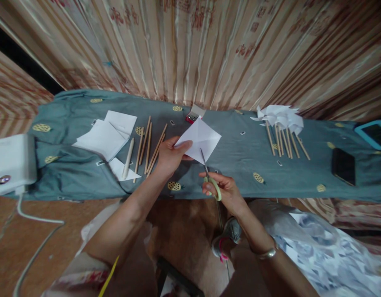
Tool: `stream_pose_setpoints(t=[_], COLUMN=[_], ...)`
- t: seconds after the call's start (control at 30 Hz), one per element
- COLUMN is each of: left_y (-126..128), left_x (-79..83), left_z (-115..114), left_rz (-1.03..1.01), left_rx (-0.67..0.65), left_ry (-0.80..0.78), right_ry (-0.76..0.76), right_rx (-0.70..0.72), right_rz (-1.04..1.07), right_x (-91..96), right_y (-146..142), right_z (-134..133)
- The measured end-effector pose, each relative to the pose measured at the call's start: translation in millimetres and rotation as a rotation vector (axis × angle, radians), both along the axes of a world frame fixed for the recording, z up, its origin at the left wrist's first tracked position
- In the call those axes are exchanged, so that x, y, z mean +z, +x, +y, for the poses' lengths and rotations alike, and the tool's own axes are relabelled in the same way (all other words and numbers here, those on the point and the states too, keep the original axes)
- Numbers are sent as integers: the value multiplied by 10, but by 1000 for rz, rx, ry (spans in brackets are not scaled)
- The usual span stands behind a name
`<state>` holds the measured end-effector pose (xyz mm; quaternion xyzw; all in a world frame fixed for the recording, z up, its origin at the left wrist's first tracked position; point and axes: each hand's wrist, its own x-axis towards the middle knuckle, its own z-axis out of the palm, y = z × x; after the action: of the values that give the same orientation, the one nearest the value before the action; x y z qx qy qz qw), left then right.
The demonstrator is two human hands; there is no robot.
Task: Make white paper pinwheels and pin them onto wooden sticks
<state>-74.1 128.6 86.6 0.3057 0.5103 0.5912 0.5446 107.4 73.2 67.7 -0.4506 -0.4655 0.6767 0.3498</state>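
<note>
My left hand (173, 154) pinches the left corner of a square sheet of white paper (205, 138), turned like a diamond and creased. In my right hand (223, 187) is a pair of scissors (215, 190) with pale green handles. Their blades reach over the paper's lower corner and point towards its middle. Just behind the paper lies a small red box (192, 118) with an open lid. Several wooden sticks (149, 142) lie left of my left hand, with a white pen-like stick (128, 159) resting on a paper piece beside them.
Paper sheets (100, 136) lie at the left, near a white device (12, 165) with a cable. White paper pinwheels (281, 117) on sticks, a black phone (343, 166) and a blue-framed device (374, 134) lie right. Many white paper pieces (329, 251) are at lower right.
</note>
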Motion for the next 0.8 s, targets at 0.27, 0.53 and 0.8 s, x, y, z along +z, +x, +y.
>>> stream_pose_setpoints(t=[0.27,0.53,0.8], left_y=[-10,4,4], left_x=[-23,-23,-11], left_z=[13,2,-4], left_rz=[0,21,13], left_rx=[8,-3,-8], left_ry=[2,-5,-12], right_ry=[-30,-31,-19], right_rx=[-30,-26,-33], right_rz=[-3,-29,-44], right_x=[4,38,37], right_y=[-12,-26,-31], right_z=[-8,10,5])
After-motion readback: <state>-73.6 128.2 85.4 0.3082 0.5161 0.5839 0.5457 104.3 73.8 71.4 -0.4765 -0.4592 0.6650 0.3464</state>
